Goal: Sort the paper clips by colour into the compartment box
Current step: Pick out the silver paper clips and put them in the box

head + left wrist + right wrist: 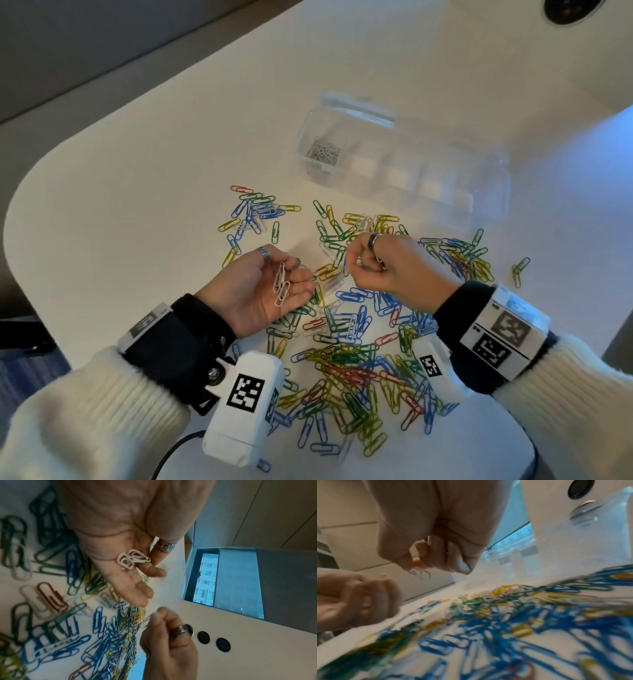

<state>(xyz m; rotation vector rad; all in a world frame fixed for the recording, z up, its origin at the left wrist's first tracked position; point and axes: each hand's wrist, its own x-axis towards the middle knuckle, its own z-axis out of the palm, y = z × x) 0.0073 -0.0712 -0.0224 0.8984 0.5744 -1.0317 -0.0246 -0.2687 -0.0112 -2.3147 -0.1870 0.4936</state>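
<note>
White fuzzy sleeves (102,404) and the wrist cameras fill the bottom of the head view. Beyond them the mixed paper clips (349,370) lie spread on the desk (154,171). The left hand (263,294) is turned palm-up with relaxed fingers, serving as a tray for a few white clips (281,286). The right hand (380,263) is curled, pinching a pale clip, likely about to add it to that palm. The clear compartment box (404,161) stands open past the pile, so far with only its leftmost compartment holding pale clips (323,152).

Seen from the left wrist, the white clips (133,560) rest at the base of the fingers, with the right hand (169,642) close below.

Seen from the right wrist, blurred fingertips (464,565) hold thin pale wire (419,572) above the blue and yellow heap (513,615).
</note>
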